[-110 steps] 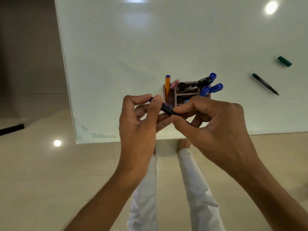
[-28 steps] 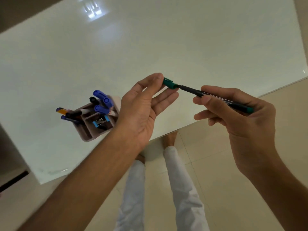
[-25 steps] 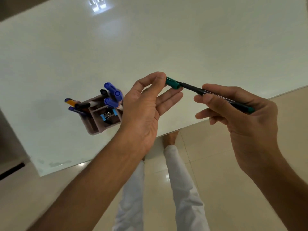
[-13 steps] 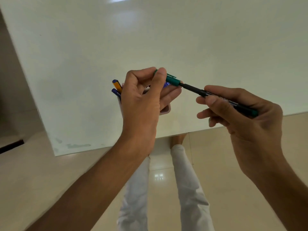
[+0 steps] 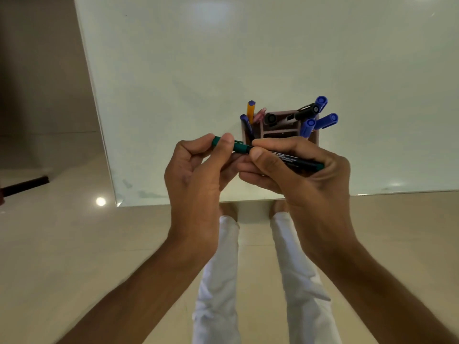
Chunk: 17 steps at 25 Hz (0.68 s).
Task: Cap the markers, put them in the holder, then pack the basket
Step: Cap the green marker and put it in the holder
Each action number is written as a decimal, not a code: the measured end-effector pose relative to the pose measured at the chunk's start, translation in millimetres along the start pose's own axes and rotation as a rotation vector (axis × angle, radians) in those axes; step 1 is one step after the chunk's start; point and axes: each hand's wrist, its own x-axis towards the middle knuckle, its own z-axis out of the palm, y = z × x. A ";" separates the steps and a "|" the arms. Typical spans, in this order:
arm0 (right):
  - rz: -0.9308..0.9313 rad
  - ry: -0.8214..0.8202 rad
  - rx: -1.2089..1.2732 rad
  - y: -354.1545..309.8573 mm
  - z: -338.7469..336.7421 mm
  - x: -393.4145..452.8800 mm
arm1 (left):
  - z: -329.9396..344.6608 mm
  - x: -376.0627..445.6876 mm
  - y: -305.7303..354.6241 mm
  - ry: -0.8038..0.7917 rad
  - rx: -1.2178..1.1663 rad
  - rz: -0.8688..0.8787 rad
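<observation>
— What has the person got hold of?

— A green marker (image 5: 285, 157). The right hand (image 5: 298, 175) has the dark barrel pinched between thumb and forefinger, the other fingers curled under it, and the green tail end pokes out past the knuckles on the far right.

— And the other hand?

— The left hand (image 5: 198, 170) grips the green cap (image 5: 238, 146), thumb on top and fingers wrapped beneath. The cap sits at the barrel's tip, right where the two thumbs almost meet. Whether it is pushed fully home I can't say; the thumbs cover the joint.

— Where is the holder?

— Just beyond the right hand's fingertips, standing on the white table (image 5: 248, 58). It's a brownish holder (image 5: 315, 140) with compartments, its near edge hidden behind the knuckles. Blue-capped markers (image 5: 323, 120) lean out of the side farthest from the cap hand, a black marker (image 5: 305, 111) lies among them, and an orange pen (image 5: 250, 111) stands at the corner just above the cap.

— Is the marker touching the holder?

— No, it's held level in front of it, above the table's near edge, over the person's white trousers (image 5: 223, 281).
</observation>
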 end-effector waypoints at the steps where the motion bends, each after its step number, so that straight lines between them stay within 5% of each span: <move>1: 0.012 -0.017 0.006 3.9 5.8 0.3 | -8.7 1.2 1.3 -0.013 -0.010 0.007; 10: 0.029 -0.105 -0.178 20.6 20.7 5.8 | -23.4 13.9 -3.3 -0.024 0.010 -0.008; 12: 0.021 -0.020 -0.358 19.5 8.5 12.2 | -22.1 24.6 1.5 -0.003 0.116 0.175; 15: -0.006 0.346 -0.397 15.1 -32.3 20.7 | -22.2 44.0 10.9 -0.021 0.507 0.613; 17: 0.015 0.497 -0.434 14.7 -65.4 22.1 | -17.0 48.7 12.1 -0.062 0.756 0.728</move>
